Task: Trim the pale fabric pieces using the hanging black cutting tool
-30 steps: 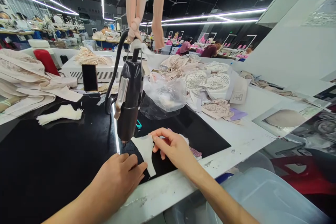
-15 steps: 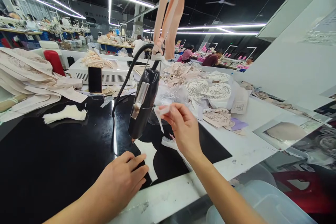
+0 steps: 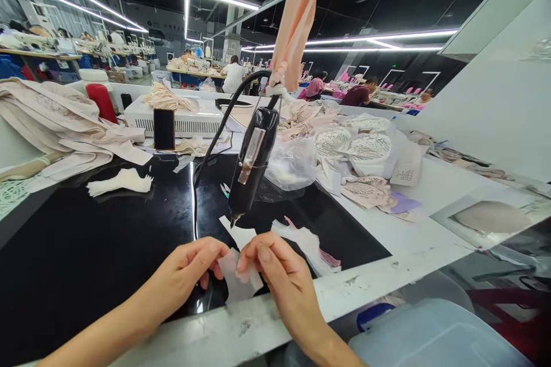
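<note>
My left hand [image 3: 196,264] pinches the left edge of a thin, translucent white fabric piece [image 3: 235,284] close to the table's front edge. Fingers curled, my right hand [image 3: 279,275] holds the same piece near its upper right. Partly covered by it, a white cut fabric piece [image 3: 243,235] lies on the black work surface [image 3: 107,252]. Just above that piece hangs a black handheld tool [image 3: 253,163], tilted, with its metal tip pointing down. To the right rests a heap of white fabric pieces [image 3: 307,243] with pink material along its edge.
A stack of cream pieces [image 3: 123,182] lies left. Small scissors [image 3: 225,190] sit behind the tool, beside a clear plastic bag [image 3: 293,163]. Lace-patterned cup pieces [image 3: 365,146] are heaped right. A phone [image 3: 164,129] leans on a white box [image 3: 193,120]. Translucent bins [image 3: 434,332] stand below the edge.
My right hand has come down and nearer from beside the tool with the thin white piece. My left hand has lifted off the flat cut piece and taken the thin one's edge.
</note>
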### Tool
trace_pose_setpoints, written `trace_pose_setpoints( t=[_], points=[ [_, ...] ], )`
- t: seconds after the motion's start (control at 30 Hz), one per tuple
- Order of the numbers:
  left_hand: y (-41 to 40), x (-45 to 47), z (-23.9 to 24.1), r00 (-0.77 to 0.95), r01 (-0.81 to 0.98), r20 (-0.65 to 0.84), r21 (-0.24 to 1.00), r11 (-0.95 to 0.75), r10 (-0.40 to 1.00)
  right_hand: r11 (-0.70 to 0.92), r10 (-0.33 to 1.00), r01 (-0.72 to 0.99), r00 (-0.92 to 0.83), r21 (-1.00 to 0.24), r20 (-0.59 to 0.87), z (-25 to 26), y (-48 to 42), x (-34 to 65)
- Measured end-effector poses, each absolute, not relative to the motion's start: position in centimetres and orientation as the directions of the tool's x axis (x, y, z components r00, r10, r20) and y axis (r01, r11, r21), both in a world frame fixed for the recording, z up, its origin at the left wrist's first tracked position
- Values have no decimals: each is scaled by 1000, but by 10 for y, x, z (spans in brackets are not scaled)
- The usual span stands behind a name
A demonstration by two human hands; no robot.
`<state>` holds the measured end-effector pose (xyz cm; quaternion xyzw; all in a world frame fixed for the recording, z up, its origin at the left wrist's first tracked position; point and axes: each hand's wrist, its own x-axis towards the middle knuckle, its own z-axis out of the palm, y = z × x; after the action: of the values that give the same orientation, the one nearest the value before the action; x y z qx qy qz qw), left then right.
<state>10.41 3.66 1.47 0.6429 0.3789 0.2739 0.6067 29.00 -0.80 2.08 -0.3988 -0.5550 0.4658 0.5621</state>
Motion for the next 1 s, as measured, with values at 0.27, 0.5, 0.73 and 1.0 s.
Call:
trace_pose_setpoints(
  t=[0.27, 0.5, 0.73, 1.0],
  points=[
    [35, 80, 13, 509, 95, -184, 983, 158, 841, -11, 991, -112, -135, -994, 4, 16, -6, 280],
    [35, 48, 15, 400, 186, -205, 973, 140, 893, -121, 975, -67, -194, -990, -106, 10, 0, 274],
    [31, 27, 25, 312, 261, -290, 942, 211, 905, -93, 979, 9, -183, -996, -93, 13, 5, 251],
    [31, 15, 31, 252, 244, -344, 927, 284, 905, 65, 966, 52, -254, -997, 49, 12, 7, 234]
  ],
)
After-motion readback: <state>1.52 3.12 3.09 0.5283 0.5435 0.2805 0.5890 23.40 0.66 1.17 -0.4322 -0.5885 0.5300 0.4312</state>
